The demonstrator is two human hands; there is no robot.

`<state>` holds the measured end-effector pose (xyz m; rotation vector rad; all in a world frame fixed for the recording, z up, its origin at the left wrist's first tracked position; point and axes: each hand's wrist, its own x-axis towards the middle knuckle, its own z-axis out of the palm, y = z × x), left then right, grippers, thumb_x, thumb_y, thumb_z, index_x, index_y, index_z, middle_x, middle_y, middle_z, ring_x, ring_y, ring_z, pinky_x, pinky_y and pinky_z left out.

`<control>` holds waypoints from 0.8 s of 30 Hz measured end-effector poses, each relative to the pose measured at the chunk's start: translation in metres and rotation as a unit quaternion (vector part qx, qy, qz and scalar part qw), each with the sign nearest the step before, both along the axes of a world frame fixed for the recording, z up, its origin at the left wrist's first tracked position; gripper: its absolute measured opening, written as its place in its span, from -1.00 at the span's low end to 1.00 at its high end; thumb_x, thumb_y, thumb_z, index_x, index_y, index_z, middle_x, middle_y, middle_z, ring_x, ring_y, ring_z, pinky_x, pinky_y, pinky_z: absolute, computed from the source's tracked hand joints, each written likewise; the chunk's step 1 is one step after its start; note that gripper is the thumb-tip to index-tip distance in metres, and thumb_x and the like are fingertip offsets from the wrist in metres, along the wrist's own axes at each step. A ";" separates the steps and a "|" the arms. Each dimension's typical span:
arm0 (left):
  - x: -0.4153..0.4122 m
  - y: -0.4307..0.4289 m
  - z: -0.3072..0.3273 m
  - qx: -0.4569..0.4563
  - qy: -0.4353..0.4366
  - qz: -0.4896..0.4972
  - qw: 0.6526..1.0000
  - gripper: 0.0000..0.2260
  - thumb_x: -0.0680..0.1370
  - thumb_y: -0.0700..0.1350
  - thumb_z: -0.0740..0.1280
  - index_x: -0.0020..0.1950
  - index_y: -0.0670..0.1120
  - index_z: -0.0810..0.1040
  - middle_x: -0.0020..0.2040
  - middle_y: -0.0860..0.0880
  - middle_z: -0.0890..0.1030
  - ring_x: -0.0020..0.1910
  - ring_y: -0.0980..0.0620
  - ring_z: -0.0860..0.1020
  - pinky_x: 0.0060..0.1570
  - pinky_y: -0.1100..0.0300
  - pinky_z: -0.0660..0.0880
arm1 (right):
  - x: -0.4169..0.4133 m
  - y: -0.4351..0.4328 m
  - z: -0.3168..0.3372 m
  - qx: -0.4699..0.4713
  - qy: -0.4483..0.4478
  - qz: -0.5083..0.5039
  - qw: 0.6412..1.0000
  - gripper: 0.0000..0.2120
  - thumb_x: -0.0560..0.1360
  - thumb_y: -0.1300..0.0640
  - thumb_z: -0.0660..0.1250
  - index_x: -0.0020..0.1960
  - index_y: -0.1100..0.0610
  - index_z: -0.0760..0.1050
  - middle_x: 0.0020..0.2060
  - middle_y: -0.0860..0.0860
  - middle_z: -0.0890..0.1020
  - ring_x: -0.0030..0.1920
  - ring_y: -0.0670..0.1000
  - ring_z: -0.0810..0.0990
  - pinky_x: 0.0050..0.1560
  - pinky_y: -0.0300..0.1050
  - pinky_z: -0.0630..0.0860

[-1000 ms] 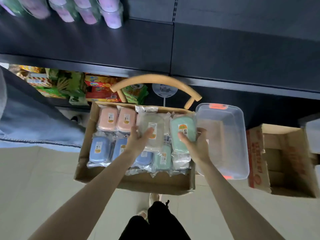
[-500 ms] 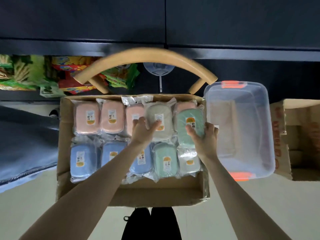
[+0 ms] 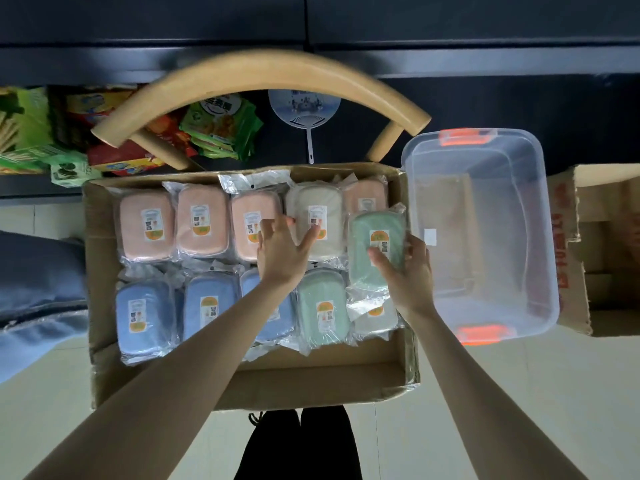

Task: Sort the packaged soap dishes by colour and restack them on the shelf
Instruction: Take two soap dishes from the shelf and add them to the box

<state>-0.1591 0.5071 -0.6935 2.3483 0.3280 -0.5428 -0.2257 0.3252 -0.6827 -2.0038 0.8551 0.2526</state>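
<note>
Directly below the camera, a cardboard box (image 3: pixel 311 379) is sitting in front of a curved wooden chair back (image 3: pixel 263 74), holding plastic-wrapped soap dishes in two rows. Pink soap dishes (image 3: pixel 147 223) are filling most of the far row, with a cream soap dish (image 3: pixel 320 216) lying among them toward the right. Blue soap dishes (image 3: pixel 142 313) are lining the near row, and a second green dish (image 3: pixel 323 313) is lying just to their right.

The person's left hand (image 3: pixel 282 251) is reaching in with fingers spread and straight, holding nothing, its thumb touching the cream soap dish and its fingertips resting where that dish meets the neighbouring pink one. The right hand (image 3: pixel 408 271) is gripping a green soap dish (image 3: pixel 363 265) at the box's right edge, thumb on top and fingers curling round its far side, the dish overlapping the others.

A clear plastic bin (image 3: pixel 540 237) with orange latches is sitting against the box's right side. Snack packets (image 3: pixel 218 126) are lying on a dark shelf beyond.
</note>
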 end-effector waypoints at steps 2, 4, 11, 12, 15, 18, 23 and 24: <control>-0.006 0.001 0.000 -0.014 0.002 -0.006 1.000 -0.49 0.52 0.18 0.31 0.30 -0.16 0.40 0.20 -0.18 0.40 0.09 -0.15 0.45 0.01 0.07 0.40 | -0.008 -0.001 0.001 -0.002 0.001 0.019 1.000 -0.32 0.38 -0.15 0.48 0.36 0.10 0.32 0.13 0.01 0.50 0.15 0.10 0.53 0.16 0.16 0.50; -0.007 0.002 0.000 -0.023 0.001 -0.004 1.000 -0.53 0.52 0.15 0.33 0.26 -0.15 0.40 0.14 -0.18 0.45 -0.02 -0.11 0.44 -0.11 0.12 0.35 | -0.017 -0.003 0.001 -0.011 0.011 0.047 0.999 -0.37 0.41 -0.12 0.47 0.34 0.09 0.31 0.15 0.02 0.54 0.17 0.09 0.53 0.18 0.13 0.48; -0.013 0.005 -0.002 -0.021 0.000 0.020 1.000 -0.61 0.53 0.10 0.34 0.22 -0.13 0.43 0.09 -0.17 0.50 -0.18 0.05 0.35 -0.30 0.23 0.18 | -0.038 -0.004 -0.004 -0.039 0.083 0.102 0.991 -0.34 0.41 -0.16 0.44 0.37 0.08 0.27 0.14 0.07 0.55 0.16 0.12 0.50 0.19 0.14 0.46; -0.015 0.005 -0.002 -0.026 -0.001 0.024 0.999 -0.61 0.53 0.08 0.35 0.22 -0.14 0.43 0.08 -0.17 0.50 -0.16 0.04 0.35 -0.31 0.25 0.16 | -0.040 -0.004 -0.004 -0.039 0.098 0.106 0.989 -0.35 0.41 -0.16 0.43 0.35 0.08 0.27 0.13 0.08 0.55 0.15 0.13 0.51 0.19 0.16 0.46; -0.015 0.004 -0.002 -0.029 -0.003 0.035 0.999 -0.60 0.53 0.08 0.36 0.23 -0.14 0.45 0.08 -0.17 0.51 -0.14 0.04 0.35 -0.28 0.27 0.17 | -0.041 0.000 -0.005 -0.053 0.125 0.109 0.985 -0.40 0.41 -0.17 0.42 0.30 0.09 0.31 0.13 0.11 0.52 0.14 0.15 0.50 0.16 0.13 0.47; -0.009 0.002 -0.003 -0.014 -0.004 0.046 0.999 -0.59 0.50 0.13 0.37 0.19 -0.12 0.47 0.08 -0.16 0.50 -0.19 0.03 0.34 -0.22 0.19 0.23 | -0.035 0.006 -0.003 -0.096 0.122 0.110 0.982 -0.42 0.39 -0.17 0.45 0.27 0.11 0.38 0.15 0.12 0.39 0.17 0.16 0.42 0.15 0.03 0.43; -0.006 0.009 0.004 -0.026 0.026 0.011 0.999 -0.58 0.51 0.09 0.37 0.22 -0.17 0.46 0.11 -0.16 0.54 -0.01 -0.06 0.49 -0.05 0.12 0.40 | -0.030 0.005 0.007 -0.102 0.159 0.145 0.971 -0.35 0.42 -0.18 0.42 0.35 0.14 0.33 0.25 0.11 0.25 0.30 0.19 0.27 0.23 0.05 0.36; -0.008 0.012 0.008 -0.034 0.036 -0.011 0.999 -0.56 0.52 0.06 0.37 0.27 -0.18 0.45 0.15 -0.17 0.54 0.07 -0.09 0.52 0.02 0.10 0.44 | -0.029 0.004 0.011 -0.094 0.167 0.154 0.969 -0.33 0.42 -0.17 0.42 0.38 0.13 0.29 0.29 0.10 0.23 0.32 0.18 0.26 0.27 0.05 0.34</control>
